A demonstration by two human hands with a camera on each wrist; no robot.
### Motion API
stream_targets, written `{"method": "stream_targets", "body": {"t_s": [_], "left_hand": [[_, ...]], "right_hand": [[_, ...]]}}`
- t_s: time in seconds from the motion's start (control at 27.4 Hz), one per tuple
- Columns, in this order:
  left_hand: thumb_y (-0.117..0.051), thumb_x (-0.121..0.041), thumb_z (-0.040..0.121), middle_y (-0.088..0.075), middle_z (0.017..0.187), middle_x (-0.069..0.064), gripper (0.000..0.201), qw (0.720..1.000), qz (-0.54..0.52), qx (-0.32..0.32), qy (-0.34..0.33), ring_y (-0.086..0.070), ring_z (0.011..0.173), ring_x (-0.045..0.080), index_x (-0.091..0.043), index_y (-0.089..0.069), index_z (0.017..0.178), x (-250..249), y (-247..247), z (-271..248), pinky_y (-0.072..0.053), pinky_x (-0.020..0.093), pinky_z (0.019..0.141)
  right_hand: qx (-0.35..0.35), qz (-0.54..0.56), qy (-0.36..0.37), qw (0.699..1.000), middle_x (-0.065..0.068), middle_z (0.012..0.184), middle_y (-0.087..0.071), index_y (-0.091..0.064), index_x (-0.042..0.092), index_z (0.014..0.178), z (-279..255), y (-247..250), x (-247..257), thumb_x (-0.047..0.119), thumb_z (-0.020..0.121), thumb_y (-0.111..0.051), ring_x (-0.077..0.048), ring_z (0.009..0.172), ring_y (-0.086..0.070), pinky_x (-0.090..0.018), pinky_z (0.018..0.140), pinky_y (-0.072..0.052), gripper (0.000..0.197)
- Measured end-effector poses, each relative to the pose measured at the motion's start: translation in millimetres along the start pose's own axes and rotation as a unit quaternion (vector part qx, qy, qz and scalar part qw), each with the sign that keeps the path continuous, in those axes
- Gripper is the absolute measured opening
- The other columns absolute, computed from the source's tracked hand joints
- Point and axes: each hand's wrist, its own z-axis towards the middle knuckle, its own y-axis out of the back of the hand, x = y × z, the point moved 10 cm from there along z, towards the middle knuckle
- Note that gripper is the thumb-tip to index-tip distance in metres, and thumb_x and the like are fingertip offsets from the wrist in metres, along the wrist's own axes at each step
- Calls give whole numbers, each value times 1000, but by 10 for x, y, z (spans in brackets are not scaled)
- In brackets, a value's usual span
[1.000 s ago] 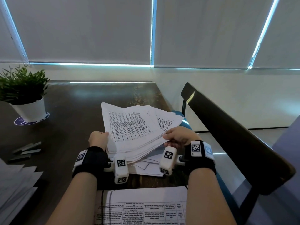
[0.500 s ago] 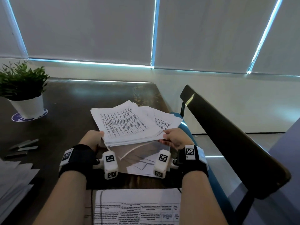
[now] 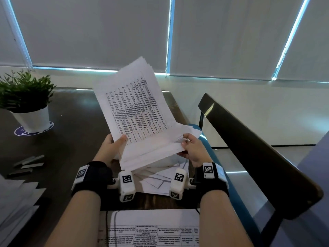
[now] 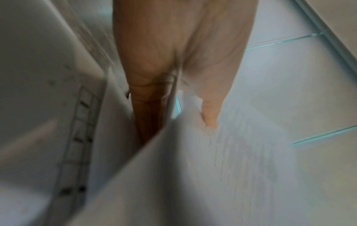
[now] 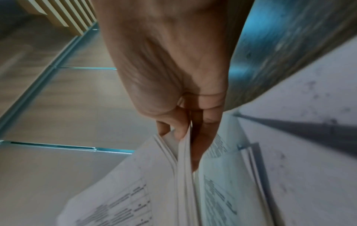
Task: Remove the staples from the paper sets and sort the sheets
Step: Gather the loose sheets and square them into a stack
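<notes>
A thick stack of printed sheets (image 3: 135,111) stands tilted upright above the dark table (image 3: 71,132), its printed face toward me. My left hand (image 3: 114,145) grips its lower left edge, thumb on the front. My right hand (image 3: 190,148) grips the lower right corner, fingers among the sheets. In the right wrist view the fingers (image 5: 181,126) pinch several sheets of the stack (image 5: 185,175). The left wrist view is blurred; my thumb (image 4: 210,113) presses on the paper (image 4: 193,175). More loose sheets (image 3: 160,179) lie flat under the stack. No staple is visible.
A potted plant (image 3: 26,104) stands at the table's far left. Several grey strips (image 3: 26,164) lie left of my left arm. A paper pile (image 3: 16,207) sits at the near left, a printed sheet (image 3: 153,229) at the near edge. A dark chair back (image 3: 258,148) rises on the right.
Both hands have lifted the stack off the table and tipped it from nearly flat to upright. The loose sheets beneath it are now exposed.
</notes>
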Motion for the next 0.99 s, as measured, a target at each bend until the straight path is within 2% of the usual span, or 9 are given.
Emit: {"method": "stream_targets", "body": {"t_s": [0.07,0.18,0.29,0.44,0.55,0.66,0.77,0.88,0.99], "left_hand": [[-57,-24,96,-63,116,-1,30,1000,-26,7,0,-59,106,18,-18,-52,124,-38,-40,-54,-45,32,89],[-59,-21,94,-63,121,1,32,1000,-21,-3,11,-57,114,24,-19,-57,126,12,46,-38,-42,40,99],[-55,-17,97,-66,119,3,28,1000,0,21,10,-59,112,25,-17,-59,124,40,7,-21,-42,47,102],[-51,-13,98,-68,110,2,25,999,20,26,-10,-62,105,22,-16,-59,122,-31,-56,-72,-48,41,92],[-57,-2,91,-68,116,10,35,996,0,91,7,-62,111,31,-14,-59,124,-11,-111,-103,-44,51,101],[-62,-1,86,-69,114,13,36,993,8,119,22,-64,109,34,-12,-62,120,20,-147,-90,-42,53,102],[-63,-13,90,-71,108,7,20,991,101,81,-20,-66,103,28,-19,-67,109,-20,-106,-35,-46,53,99],[-59,-15,93,-66,112,7,16,966,211,24,-147,-61,109,29,-29,-64,98,-338,-114,-75,-47,50,96],[-56,-9,93,-66,110,0,25,969,99,-7,-225,-64,103,18,-27,-57,110,-782,-154,-230,-52,42,90]], "right_hand": [[7,20,-15,1000,-4,107,-60,-58,21,99,5,-44,-19,2,103,-40,-20,98,-61,-29,67,-58,27],[44,39,-61,996,-12,106,-58,-58,13,95,-42,-134,-63,-9,90,-37,-25,93,-56,-37,73,-54,31],[56,81,-68,993,-14,105,-65,-63,9,96,-94,-164,-54,11,93,-46,-23,86,-61,-34,76,-51,17],[58,-128,29,990,-1,135,-58,-50,18,137,-26,-255,67,25,96,-57,-20,119,-54,-43,105,-45,43],[58,-150,77,984,-1,125,-63,-55,17,128,6,-264,132,37,97,-59,-17,111,-60,-38,100,-48,37],[76,-120,84,986,-2,118,-69,-62,18,120,14,-276,152,33,99,-57,-21,108,-65,-46,102,-49,26],[74,-100,81,989,-4,117,-70,-62,27,109,29,-294,130,18,99,-56,-22,107,-66,-49,101,-49,14],[68,-97,120,986,-2,121,-67,-55,27,120,-17,-344,249,16,98,-57,-21,111,-64,-51,102,-49,24],[44,-58,183,980,10,118,-64,-50,30,124,-127,-308,582,15,98,-56,-11,110,-63,-47,104,-48,30]]}}
